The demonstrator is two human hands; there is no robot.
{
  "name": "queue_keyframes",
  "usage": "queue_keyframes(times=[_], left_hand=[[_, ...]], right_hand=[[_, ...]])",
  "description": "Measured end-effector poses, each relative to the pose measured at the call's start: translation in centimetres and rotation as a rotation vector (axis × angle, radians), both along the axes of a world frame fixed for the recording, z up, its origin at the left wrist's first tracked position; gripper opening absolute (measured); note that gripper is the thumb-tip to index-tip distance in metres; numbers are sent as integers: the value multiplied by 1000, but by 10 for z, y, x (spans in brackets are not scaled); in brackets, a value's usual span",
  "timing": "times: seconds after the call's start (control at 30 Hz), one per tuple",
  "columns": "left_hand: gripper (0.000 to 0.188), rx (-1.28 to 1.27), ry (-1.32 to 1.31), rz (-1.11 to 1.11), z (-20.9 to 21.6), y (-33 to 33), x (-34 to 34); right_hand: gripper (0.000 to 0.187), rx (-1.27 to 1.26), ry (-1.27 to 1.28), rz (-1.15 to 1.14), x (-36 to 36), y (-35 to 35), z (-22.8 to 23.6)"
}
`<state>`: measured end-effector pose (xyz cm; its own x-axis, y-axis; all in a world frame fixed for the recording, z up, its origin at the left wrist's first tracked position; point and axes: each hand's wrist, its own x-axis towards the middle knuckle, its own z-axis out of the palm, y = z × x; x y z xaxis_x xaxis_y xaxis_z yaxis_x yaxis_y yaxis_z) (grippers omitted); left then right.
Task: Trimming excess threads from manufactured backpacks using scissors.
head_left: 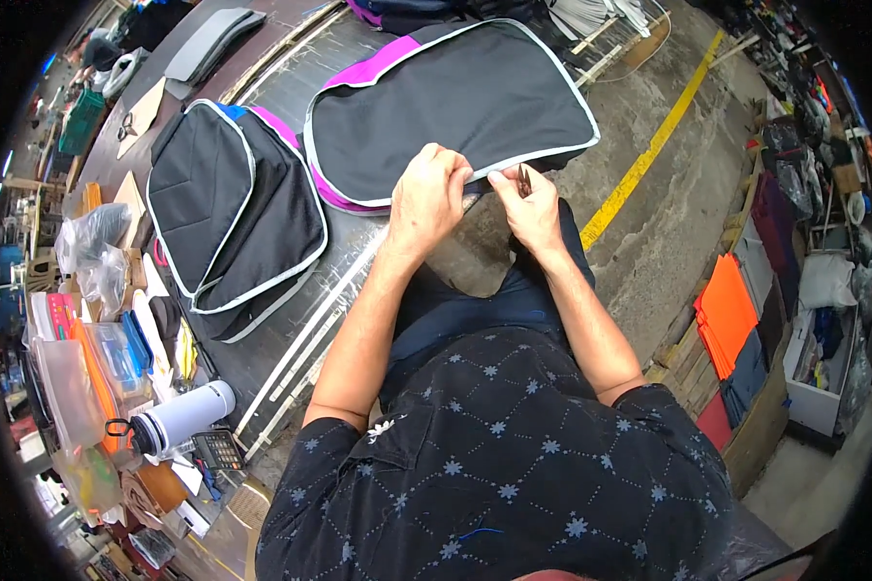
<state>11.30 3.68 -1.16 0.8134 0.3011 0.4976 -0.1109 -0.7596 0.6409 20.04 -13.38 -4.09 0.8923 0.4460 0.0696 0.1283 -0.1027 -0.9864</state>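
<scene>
A black bag panel (455, 97) with pale grey edge binding and magenta sides lies at the table's edge in front of me. My left hand (430, 197) is closed, pinching the binding at the near edge. Just to its right, my right hand (533, 211) has thumb and finger pressed together on the same edge. A small dark pointed tool, which looks like thread snips (524, 180), sticks up from between the right-hand fingers. Beside this bag, on the left, rests a second black bag (233, 203) with the same pale binding and touches of blue and magenta.
Grey folded fabric (213, 48) and scissors (126, 126) lie on the table's far left. Nearer are a pale bottle (189, 416), a calculator (218, 450) and plastic folders (73, 387). A yellow line (649, 150) crosses the floor; orange fabric (727, 315) lies at right.
</scene>
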Motion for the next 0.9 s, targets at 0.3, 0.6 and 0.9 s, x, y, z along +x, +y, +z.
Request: queue_keyframes(times=[0.3, 0.6, 0.9], left_hand=[[16, -370, 108, 7, -8, 8, -2], [16, -432, 109, 28, -2, 3, -3], [13, -443, 66, 50, 2, -2, -3]], right_hand=[[45, -459, -211, 94, -30, -19, 63], [19, -390, -445, -6, -32, -2, 79], [20, -410, -582, -16, -29, 7, 64]])
